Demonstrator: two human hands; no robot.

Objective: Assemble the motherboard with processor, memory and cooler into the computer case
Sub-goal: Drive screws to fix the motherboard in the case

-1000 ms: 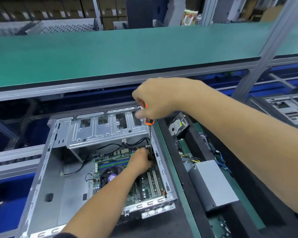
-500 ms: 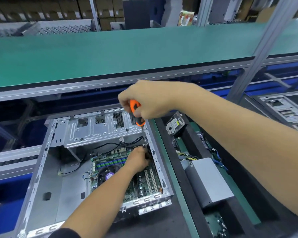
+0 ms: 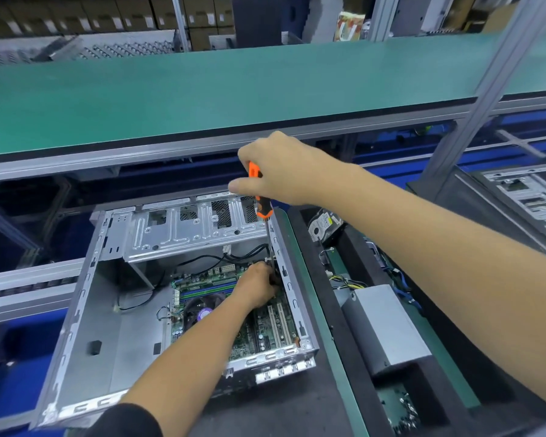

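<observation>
One screwdriver (image 3: 261,200) — upright, tip down.

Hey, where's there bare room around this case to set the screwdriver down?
The long green shelf above the computer case is bare. Inside the case, the grey floor left of the motherboard is bare too. It is crowded at the board's far right corner, where the left hand meets the screwdriver gripped by the right hand.

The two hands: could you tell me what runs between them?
The screwdriver: right hand grips its handle, shaft reaching the left hand, head view.
</observation>
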